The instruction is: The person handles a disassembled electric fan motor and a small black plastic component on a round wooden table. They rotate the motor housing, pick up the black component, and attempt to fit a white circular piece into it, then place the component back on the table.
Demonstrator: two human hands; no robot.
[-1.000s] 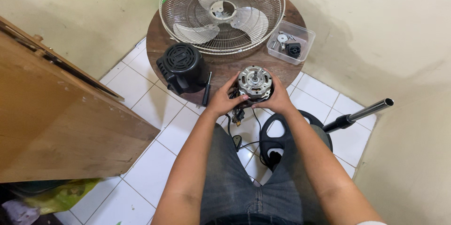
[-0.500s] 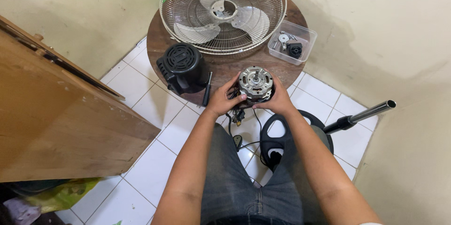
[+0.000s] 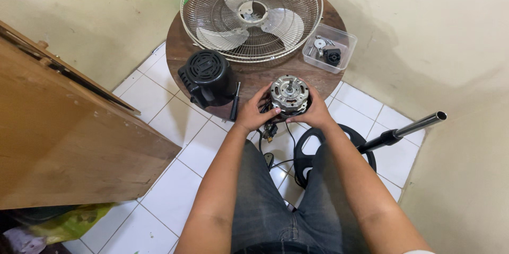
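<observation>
1. The bare fan motor, shaft up, sits at the near edge of the round wooden table.
2. The left hand and right hand cup it from either side, fingers curled around its body.
3. A black motor cover and screwdriver lie just left.
4. Behind lie the fan cage with blades and a clear parts tub.
</observation>
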